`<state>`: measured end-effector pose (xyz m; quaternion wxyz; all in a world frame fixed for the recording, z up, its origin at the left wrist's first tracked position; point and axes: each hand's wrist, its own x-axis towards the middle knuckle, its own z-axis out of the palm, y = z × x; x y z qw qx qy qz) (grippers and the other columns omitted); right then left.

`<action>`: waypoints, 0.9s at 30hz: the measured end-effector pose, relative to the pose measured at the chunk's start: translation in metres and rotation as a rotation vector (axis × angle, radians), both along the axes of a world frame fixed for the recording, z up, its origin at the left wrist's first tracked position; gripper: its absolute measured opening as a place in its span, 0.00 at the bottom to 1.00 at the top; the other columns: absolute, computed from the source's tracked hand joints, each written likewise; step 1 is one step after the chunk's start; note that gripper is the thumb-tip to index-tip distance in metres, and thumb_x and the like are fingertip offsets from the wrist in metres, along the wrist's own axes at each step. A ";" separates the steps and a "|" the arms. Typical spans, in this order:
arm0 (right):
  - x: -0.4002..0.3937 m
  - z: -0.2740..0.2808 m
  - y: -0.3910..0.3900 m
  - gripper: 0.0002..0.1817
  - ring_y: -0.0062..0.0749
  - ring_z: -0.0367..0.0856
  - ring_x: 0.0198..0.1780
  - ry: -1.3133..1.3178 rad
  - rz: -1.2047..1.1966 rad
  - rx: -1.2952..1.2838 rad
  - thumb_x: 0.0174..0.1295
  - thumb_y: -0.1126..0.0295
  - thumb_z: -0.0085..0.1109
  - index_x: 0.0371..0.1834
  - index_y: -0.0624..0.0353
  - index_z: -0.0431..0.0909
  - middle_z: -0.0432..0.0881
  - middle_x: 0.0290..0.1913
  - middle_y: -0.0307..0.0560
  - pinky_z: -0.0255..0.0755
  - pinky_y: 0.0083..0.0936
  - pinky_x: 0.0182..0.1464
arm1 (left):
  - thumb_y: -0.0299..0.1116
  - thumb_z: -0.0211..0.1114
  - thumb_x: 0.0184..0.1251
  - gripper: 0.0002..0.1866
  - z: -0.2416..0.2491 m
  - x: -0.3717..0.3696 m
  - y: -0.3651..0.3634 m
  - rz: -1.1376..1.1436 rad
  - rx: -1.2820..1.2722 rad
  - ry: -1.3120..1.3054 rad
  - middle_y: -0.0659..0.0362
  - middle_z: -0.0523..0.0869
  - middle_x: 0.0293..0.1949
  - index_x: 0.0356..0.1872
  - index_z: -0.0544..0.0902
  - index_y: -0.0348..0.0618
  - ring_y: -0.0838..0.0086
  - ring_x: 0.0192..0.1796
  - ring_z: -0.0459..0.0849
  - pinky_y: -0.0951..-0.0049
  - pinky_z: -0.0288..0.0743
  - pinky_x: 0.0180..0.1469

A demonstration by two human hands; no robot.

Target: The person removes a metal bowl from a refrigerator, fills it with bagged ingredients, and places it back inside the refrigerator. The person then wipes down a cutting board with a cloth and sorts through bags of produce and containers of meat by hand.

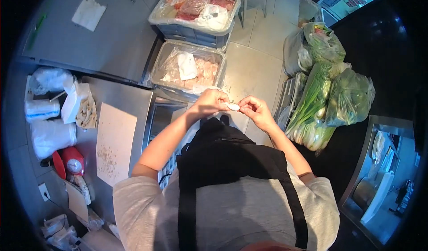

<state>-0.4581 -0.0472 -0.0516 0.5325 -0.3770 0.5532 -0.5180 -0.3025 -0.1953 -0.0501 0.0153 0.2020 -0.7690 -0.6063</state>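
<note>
Both hands meet in front of my black apron. Between them is a small white oval piece, pale and smooth; its kind is too small to make out. My left hand pinches its left end, with the fingers curled closed. At the other end, the thumb and fingers of my right hand are closed on the piece too. Just beyond the left hand stands a plastic tub lined with clear film. It holds pale pink meat and a white sheet.
Behind is another tub with bagged red meat. To the right lie green onions and bagged greens. On the left, a steel counter carries a stained white board, a red scale and plastic rolls.
</note>
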 end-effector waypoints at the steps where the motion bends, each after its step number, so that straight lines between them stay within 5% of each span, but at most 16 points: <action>1: -0.008 -0.003 -0.002 0.05 0.16 0.72 0.35 -0.021 -0.017 -0.014 0.55 0.77 0.53 0.35 0.63 0.73 0.76 0.32 0.36 0.67 0.15 0.38 | 0.28 0.69 0.43 0.07 -0.005 -0.008 -0.012 0.012 -0.036 -0.081 0.65 0.75 0.20 0.25 0.81 0.39 0.83 0.25 0.70 0.79 0.64 0.27; 6: -0.056 -0.002 -0.012 0.05 0.18 0.73 0.34 -0.055 -0.129 0.076 0.58 0.74 0.53 0.35 0.62 0.73 0.77 0.32 0.38 0.68 0.15 0.38 | 0.30 0.71 0.39 0.11 -0.062 -0.029 -0.097 0.226 -0.546 -0.020 0.55 0.80 0.26 0.26 0.81 0.41 0.64 0.29 0.79 0.69 0.71 0.33; 8: -0.081 -0.007 -0.014 0.05 0.18 0.74 0.34 -0.072 -0.165 0.132 0.58 0.73 0.52 0.36 0.62 0.73 0.77 0.32 0.38 0.68 0.15 0.38 | 0.33 0.71 0.35 0.12 -0.093 -0.029 -0.143 0.268 -0.655 -0.285 0.51 0.82 0.28 0.24 0.81 0.41 0.60 0.33 0.80 0.65 0.73 0.38; 13: -0.152 -0.019 -0.038 0.05 0.18 0.74 0.31 0.021 -0.256 0.251 0.58 0.72 0.53 0.36 0.61 0.73 0.77 0.31 0.38 0.67 0.15 0.35 | 0.33 0.72 0.34 0.12 -0.165 -0.012 -0.244 0.425 -0.595 -0.588 0.50 0.82 0.28 0.21 0.80 0.41 0.59 0.34 0.81 0.66 0.74 0.39; 15: -0.184 -0.020 -0.054 0.06 0.18 0.73 0.31 0.055 -0.243 0.288 0.58 0.71 0.53 0.35 0.61 0.73 0.77 0.31 0.38 0.67 0.15 0.35 | 0.34 0.72 0.35 0.23 -0.186 -0.006 -0.274 0.513 -0.517 -0.782 0.47 0.82 0.36 0.39 0.80 0.45 0.57 0.43 0.80 0.66 0.72 0.47; 16: -0.200 -0.026 -0.060 0.07 0.18 0.73 0.31 0.135 -0.240 0.330 0.57 0.70 0.54 0.35 0.61 0.74 0.77 0.31 0.38 0.67 0.16 0.36 | 0.34 0.72 0.35 0.23 -0.186 -0.008 -0.284 0.547 -0.499 -0.790 0.47 0.82 0.36 0.39 0.80 0.45 0.57 0.43 0.80 0.66 0.72 0.47; 18: -0.230 -0.028 -0.080 0.08 0.18 0.73 0.32 0.219 -0.203 0.381 0.57 0.69 0.55 0.36 0.61 0.74 0.77 0.31 0.37 0.67 0.17 0.37 | 0.35 0.73 0.35 0.44 -0.185 -0.013 -0.292 0.429 -0.480 -1.005 0.43 0.76 0.47 0.60 0.63 0.51 0.54 0.53 0.74 0.63 0.66 0.56; 19: -0.245 -0.026 -0.093 0.09 0.19 0.73 0.33 0.339 -0.137 0.394 0.56 0.69 0.56 0.36 0.62 0.74 0.77 0.31 0.37 0.67 0.18 0.38 | 0.35 0.73 0.35 0.44 -0.188 -0.018 -0.299 0.453 -0.461 -1.014 0.43 0.76 0.47 0.60 0.63 0.51 0.54 0.53 0.74 0.63 0.66 0.56; 21: -0.269 -0.021 -0.120 0.11 0.22 0.73 0.36 0.522 -0.035 0.374 0.54 0.68 0.57 0.37 0.63 0.74 0.77 0.31 0.38 0.67 0.20 0.41 | 0.40 0.74 0.34 0.58 -0.193 -0.033 -0.312 0.476 -0.381 -1.056 0.39 0.70 0.54 0.67 0.43 0.53 0.52 0.59 0.66 0.61 0.60 0.61; 24: -0.297 -0.009 -0.161 0.12 0.22 0.73 0.35 0.609 0.039 0.386 0.53 0.68 0.58 0.38 0.62 0.74 0.78 0.31 0.40 0.67 0.21 0.41 | 0.46 0.74 0.33 0.53 -0.185 -0.067 -0.319 0.420 -0.464 -1.047 0.42 0.70 0.54 0.65 0.53 0.49 0.53 0.60 0.66 0.61 0.61 0.60; 27: -0.323 -0.031 -0.192 0.13 0.23 0.74 0.36 0.631 0.109 0.345 0.52 0.67 0.58 0.39 0.61 0.74 0.79 0.31 0.42 0.67 0.22 0.41 | 0.49 0.71 0.34 0.40 -0.179 -0.098 -0.305 0.483 -0.463 -0.772 0.48 0.76 0.49 0.54 0.70 0.46 0.59 0.53 0.74 0.65 0.67 0.55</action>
